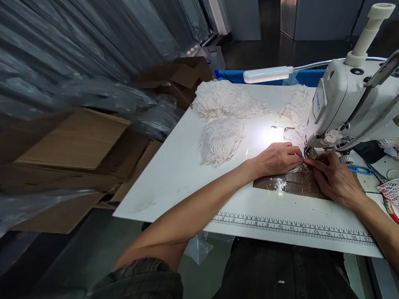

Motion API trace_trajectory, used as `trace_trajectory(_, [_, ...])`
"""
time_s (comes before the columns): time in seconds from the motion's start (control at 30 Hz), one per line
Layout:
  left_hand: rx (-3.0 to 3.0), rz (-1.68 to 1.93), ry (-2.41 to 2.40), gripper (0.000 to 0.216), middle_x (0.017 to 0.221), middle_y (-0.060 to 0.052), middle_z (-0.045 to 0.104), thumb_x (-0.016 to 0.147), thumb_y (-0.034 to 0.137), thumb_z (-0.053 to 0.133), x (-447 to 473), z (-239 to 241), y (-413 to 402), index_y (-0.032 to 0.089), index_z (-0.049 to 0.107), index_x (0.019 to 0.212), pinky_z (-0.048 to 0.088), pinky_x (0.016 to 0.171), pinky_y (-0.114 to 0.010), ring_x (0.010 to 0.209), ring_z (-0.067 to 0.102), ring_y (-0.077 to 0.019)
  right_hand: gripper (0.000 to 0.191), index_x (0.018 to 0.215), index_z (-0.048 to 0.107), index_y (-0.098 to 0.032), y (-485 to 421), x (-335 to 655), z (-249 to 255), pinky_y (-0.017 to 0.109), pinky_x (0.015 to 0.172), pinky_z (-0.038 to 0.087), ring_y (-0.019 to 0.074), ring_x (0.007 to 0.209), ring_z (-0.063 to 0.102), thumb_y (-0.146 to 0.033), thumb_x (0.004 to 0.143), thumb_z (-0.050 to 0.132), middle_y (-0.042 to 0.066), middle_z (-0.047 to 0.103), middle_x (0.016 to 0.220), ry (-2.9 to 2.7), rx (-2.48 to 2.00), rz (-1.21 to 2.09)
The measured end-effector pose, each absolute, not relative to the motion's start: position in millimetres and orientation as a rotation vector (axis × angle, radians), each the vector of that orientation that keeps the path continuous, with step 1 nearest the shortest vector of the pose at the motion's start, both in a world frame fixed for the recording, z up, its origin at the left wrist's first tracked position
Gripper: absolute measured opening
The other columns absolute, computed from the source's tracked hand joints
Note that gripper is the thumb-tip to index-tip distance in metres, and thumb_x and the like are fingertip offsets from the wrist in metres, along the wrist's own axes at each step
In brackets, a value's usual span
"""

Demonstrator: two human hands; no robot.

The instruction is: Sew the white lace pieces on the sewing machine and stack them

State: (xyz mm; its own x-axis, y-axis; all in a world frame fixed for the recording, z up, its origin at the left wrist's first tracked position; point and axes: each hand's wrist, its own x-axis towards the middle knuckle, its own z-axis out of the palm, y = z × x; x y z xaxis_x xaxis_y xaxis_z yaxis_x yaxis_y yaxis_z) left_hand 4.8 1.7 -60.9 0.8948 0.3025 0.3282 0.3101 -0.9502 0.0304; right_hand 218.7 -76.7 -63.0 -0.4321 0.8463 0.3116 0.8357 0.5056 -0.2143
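A white sewing machine (339, 95) stands at the right of the table. Just in front of its presser foot (307, 153), my left hand (279, 159) is closed on the edge of a piece of white lace (298, 167). From the other side, my right hand (333, 176) pinches the same lace, the fingertips of both hands meeting near the needle. Most of this lace is hidden beneath my fingers. More lace (296, 106) trails behind the needle area toward the back of the table.
Two heaps of white lace, a larger pile (221, 99) and a smaller pile (222, 141), lie left of the machine. Blue thread snips (360, 169) rest at right. A printed ruler (293, 227) runs along the front edge. Cardboard boxes (71, 137) stand left of the table.
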Motion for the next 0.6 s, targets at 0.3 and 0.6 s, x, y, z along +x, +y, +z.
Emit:
trace_trajectory(0.3, [-2.961, -0.482, -0.422, 0.030, 0.104, -0.006, 0.069, 0.099, 0.022, 0.038, 2.5, -61.0, -4.4, 0.017, 0.067, 0.092, 0.049, 0.069, -0.029, 0.072, 0.058, -0.0110, 0.036, 0.110, 0.070, -0.020, -76.3, 218.7, -64.5, 0.039, 0.071, 0.051, 0.0236, 0.080, 0.061, -0.030, 0.093, 0.040, 0.013, 0.064, 0.096, -2.267, -1.453, 0.190])
trace_trajectory(0.6, [-2.958, -0.428, -0.403, 0.027, 0.109, -0.007, 0.067, 0.098, 0.018, 0.037, 1.0, -62.2, -4.3, 0.016, 0.064, 0.094, 0.051, 0.071, -0.030, 0.074, 0.059, -0.0115, 0.031, 0.106, 0.068, -0.019, -79.1, 221.4, -59.8, 0.039, 0.078, 0.054, 0.0238, 0.086, 0.067, -0.028, 0.089, 0.043, 0.010, 0.068, 0.105, -1.893, -1.611, 0.497])
